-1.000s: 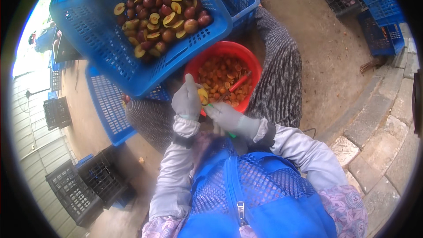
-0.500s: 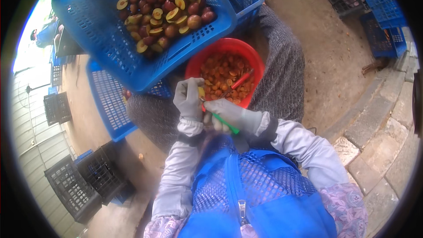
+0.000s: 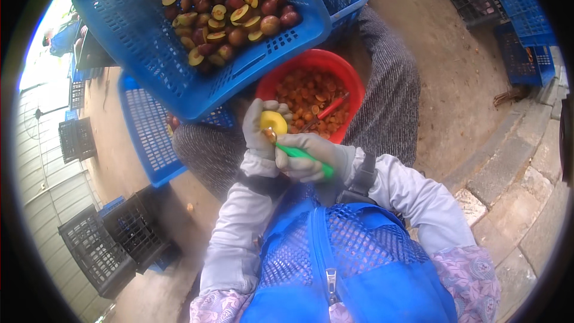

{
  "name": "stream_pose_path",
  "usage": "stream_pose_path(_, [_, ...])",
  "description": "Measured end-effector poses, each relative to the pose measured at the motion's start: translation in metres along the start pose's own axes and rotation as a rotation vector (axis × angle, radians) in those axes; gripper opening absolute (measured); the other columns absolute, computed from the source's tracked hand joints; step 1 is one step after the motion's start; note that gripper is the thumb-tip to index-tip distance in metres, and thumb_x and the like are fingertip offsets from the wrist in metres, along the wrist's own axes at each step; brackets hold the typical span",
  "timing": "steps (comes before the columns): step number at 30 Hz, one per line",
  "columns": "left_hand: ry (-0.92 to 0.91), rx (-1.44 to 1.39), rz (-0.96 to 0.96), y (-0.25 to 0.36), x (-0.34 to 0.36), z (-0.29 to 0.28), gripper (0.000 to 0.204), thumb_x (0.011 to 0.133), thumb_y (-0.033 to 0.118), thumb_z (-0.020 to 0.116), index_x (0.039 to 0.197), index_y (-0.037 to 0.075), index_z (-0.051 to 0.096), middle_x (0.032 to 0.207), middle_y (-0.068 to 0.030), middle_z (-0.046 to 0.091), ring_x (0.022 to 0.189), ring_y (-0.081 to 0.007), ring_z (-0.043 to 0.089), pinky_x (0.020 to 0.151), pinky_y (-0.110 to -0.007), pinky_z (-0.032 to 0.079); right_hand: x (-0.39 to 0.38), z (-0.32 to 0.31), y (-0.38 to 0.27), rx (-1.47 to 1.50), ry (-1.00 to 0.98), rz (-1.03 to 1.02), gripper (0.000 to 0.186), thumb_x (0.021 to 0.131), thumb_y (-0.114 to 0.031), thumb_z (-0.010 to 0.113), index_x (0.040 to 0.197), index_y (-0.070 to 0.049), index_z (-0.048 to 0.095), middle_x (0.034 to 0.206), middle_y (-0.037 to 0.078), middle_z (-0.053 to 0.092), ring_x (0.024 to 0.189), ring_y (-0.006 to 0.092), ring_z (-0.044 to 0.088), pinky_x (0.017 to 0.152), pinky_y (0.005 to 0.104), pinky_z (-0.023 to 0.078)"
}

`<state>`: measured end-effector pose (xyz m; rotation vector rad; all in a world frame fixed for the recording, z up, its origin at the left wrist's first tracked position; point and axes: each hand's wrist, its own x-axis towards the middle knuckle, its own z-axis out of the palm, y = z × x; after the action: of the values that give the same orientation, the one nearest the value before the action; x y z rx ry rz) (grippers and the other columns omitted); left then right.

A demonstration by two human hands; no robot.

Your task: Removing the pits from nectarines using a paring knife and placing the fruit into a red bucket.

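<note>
A halved plum rests in the curled fingers of my gloved left hand, its yellow cut face showing. My gloved right hand is closed around the green handle of a small scoop. The scoop's metal tip touches the lower edge of the plum half. Just beyond my hands stands a red basin with many small orange-brown pieces that look like plum stones. A red-handled tool lies on them. Farther off, a tilted blue crate holds whole and halved plums.
Under the tilted crate are another blue crate at the left and one at the back right. My knees flank the basin. Black crates stand at the left; more crates stand far right, near a brick edging.
My left hand has turned and opened somewhat, so the plum half's yellow face now shows. The scoop's tip has come against it. The view has shifted slightly.
</note>
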<state>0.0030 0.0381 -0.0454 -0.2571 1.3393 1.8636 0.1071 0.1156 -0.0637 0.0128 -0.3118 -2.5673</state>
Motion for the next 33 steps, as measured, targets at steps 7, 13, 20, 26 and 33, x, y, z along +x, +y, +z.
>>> stream_pose_path(7, [0.053, -0.128, 0.183, 0.082, 0.010, -0.036, 0.026, 0.084, 0.025, 0.048, 0.093, 0.002, 0.053, 0.095, -0.0139, 0.057, 0.085, -0.0248, 0.056, 0.069, -0.032, 0.049, -0.017, -0.006, -0.026, -0.176, 0.171, 0.023, 0.044, 0.093, -0.032, 0.032, 0.083, 0.005, 0.055, 0.046, 0.007, 0.047, 0.029, 0.0122, 0.039, 0.026, 0.0219, 0.032])
stream_pose_path(13, [0.735, 1.022, 0.738, 0.204, -0.037, -0.084, 0.031, 0.087, 0.011, 0.048, 0.114, -0.004, 0.047, 0.101, -0.0105, 0.055, 0.089, -0.0149, 0.055, 0.076, -0.025, 0.047, -0.008, -0.019, -0.042, -1.946, 1.215, 0.036, 0.041, 0.085, -0.039, 0.037, 0.095, -0.002, 0.052, 0.075, 0.022, 0.061, 0.071, 0.0355, 0.060, 0.064, 0.0460, 0.046])
stream_pose_path(20, [0.279, 1.860, 0.753, 0.184, 0.156, 0.033, 0.050, 0.076, 0.038, 0.057, 0.109, 0.001, 0.053, 0.100, -0.0198, 0.056, 0.095, -0.0327, 0.054, 0.081, -0.038, 0.042, -0.009, -0.033, -0.049, -1.799, 1.132, 0.032, 0.040, 0.085, -0.039, 0.037, 0.096, -0.004, 0.052, 0.078, 0.022, 0.060, 0.073, 0.0390, 0.058, 0.072, 0.0474, 0.043])
stream_pose_path(26, [0.467, 2.282, 0.481, 0.150, 0.264, 0.038, 0.042, 0.074, 0.039, 0.056, 0.101, 0.007, 0.056, 0.097, -0.0174, 0.057, 0.094, -0.0348, 0.054, 0.079, -0.041, 0.043, -0.007, -0.032, -0.048, -1.701, 1.144, 0.020, 0.039, 0.085, -0.041, 0.039, 0.094, -0.004, 0.051, 0.077, 0.022, 0.060, 0.073, 0.0385, 0.059, 0.068, 0.0475, 0.044])
stream_pose_path(33, [0.230, 1.566, 0.558, 0.157, 0.263, 0.000, 0.028, 0.073, 0.020, 0.063, 0.092, 0.007, 0.048, 0.078, -0.0111, 0.057, 0.071, -0.0266, 0.060, 0.059, -0.034, 0.048, -0.018, -0.007, -0.056, -1.304, 1.045, -0.102, 0.033, 0.088, -0.037, 0.041, 0.089, -0.005, 0.050, 0.066, 0.012, 0.058, 0.055, 0.0222, 0.058, 0.053, 0.0346, 0.046])
